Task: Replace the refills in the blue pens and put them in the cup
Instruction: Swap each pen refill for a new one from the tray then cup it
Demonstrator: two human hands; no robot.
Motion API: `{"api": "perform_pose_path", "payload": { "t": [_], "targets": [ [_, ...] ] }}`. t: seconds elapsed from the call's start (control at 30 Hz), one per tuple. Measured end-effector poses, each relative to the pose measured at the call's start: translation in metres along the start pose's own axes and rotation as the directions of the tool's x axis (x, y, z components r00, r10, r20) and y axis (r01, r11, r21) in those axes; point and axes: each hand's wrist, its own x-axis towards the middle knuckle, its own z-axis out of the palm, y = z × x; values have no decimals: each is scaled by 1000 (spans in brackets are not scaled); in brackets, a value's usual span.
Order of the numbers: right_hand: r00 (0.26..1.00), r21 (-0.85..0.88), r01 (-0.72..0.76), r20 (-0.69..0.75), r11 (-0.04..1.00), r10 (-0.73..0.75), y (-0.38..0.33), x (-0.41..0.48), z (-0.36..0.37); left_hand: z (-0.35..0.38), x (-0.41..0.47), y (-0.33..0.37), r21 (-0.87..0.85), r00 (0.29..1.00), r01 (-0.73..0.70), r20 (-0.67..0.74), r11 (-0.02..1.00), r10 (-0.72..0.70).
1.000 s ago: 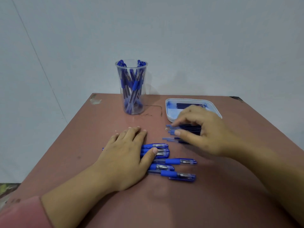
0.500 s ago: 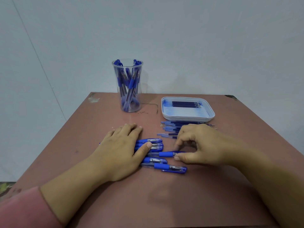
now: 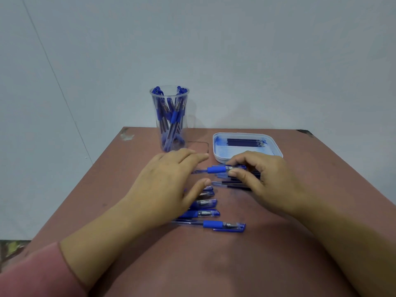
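Note:
My right hand [image 3: 265, 181] pinches a blue pen [image 3: 218, 169] by its capped end, holding it level above the table. My left hand [image 3: 165, 183] hovers with its fingers straight just left of that pen, over a row of several blue pens [image 3: 203, 213] lying on the table; whether it touches the held pen I cannot tell. Loose refills [image 3: 233, 185] lie under my right hand. A clear plastic cup [image 3: 170, 118] at the back holds several blue pens.
A white tray [image 3: 276, 150] with dark refills stands behind my right hand. The brown table [image 3: 192, 264] ends at the wall behind the cup, and its left edge runs close to my left forearm.
My right hand has lifted one pen out of the row and raised it. My left hand has come up off the row and moved toward the held pen.

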Motion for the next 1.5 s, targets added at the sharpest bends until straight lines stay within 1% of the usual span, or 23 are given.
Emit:
{"api": "perform_pose_path", "payload": {
  "t": [0.03,0.1,0.17,0.23,0.33,0.5,0.63,0.83,0.97,1.0,1.1,1.2,1.33,1.5],
  "targets": [
    [1000,14,-6,-24,1000,6,1,1,2,0,7,0,23,998,-48,-33,999,49],
    [998,23,0,-70,1000,2,0,3,7,-2,20,0,-34,997,-80,-26,996,79],
    [996,65,-4,-91,998,10,-2,6,10,-1,28,-1,-105,998,-61,8,993,62],
    [995,96,-11,-97,995,21,-1,7,11,6,29,-5,-132,999,-40,6,990,42],
    [995,60,9,-99,998,-3,4,10,15,15,24,-12,-204,1000,-15,-3,979,15],
    [994,32,31,-104,999,-28,8,13,20,20,20,-19,-252,999,-17,-34,968,9],
    [995,-7,40,-91,999,-40,8,15,23,24,20,-24,-320,998,6,-64,948,-27],
    [992,4,64,-110,998,-64,6,12,28,27,19,-26,-361,998,59,12,931,-58],
    [990,-34,96,-101,995,-99,7,12,28,27,19,-26,-389,997,66,56,919,-48],
    [990,-39,93,-106,995,-96,8,12,26,26,18,-27,-399,997,71,67,914,-48],
    [994,-25,24,-108,999,-27,15,9,13,22,17,-37,-443,992,118,91,889,-87],
    [996,-41,55,-74,998,-58,16,6,7,20,19,-45,-412,992,124,83,903,-99],
    [991,-84,124,-49,989,-128,10,7,4,17,19,-44,-337,996,69,79,939,-45],
    [994,-116,110,30,987,-107,9,1,-8,13,20,-47,-240,997,20,73,970,-2]
  ]
}}
